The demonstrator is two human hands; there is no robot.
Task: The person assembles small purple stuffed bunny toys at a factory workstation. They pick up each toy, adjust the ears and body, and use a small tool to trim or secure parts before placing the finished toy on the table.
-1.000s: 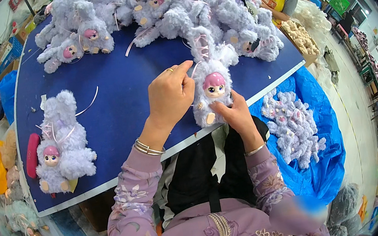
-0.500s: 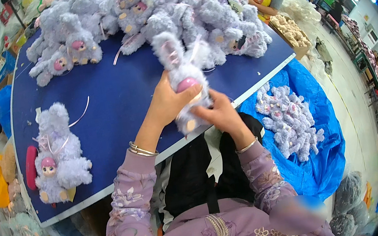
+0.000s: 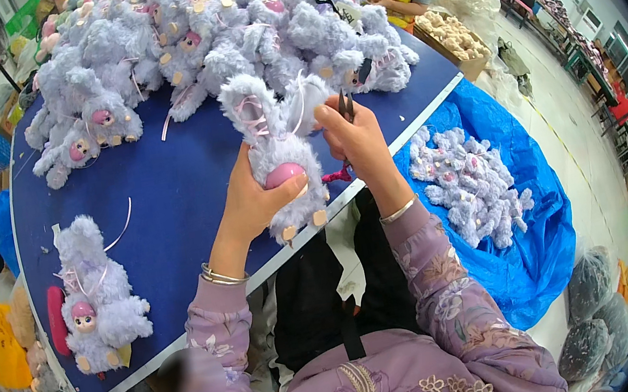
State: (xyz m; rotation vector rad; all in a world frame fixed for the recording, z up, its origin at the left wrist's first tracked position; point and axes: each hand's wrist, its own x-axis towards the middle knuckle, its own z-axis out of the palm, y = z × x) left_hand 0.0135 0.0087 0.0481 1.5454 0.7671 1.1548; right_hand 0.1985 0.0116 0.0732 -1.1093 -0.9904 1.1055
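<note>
Seemingly mid-job, in the head view a lavender plush doll (image 3: 282,170) is gripped around its body by the left hand (image 3: 253,201) above the near edge of the blue table (image 3: 165,187), while small snips (image 3: 343,107) are pinched in the right hand (image 3: 358,136) at its ear. A large heap of dolls (image 3: 222,30) is seen behind, two dolls (image 3: 92,301) are laid at the left, and more are piled on a blue sheet (image 3: 535,243); which are finished cannot be told.

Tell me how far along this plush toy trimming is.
Looks done: a few toys set apart at the left of the blue table. In hand: the left hand holds one plush toy while the right hand works small scissors at its ear. Left: the big pile at the far edge.
</note>
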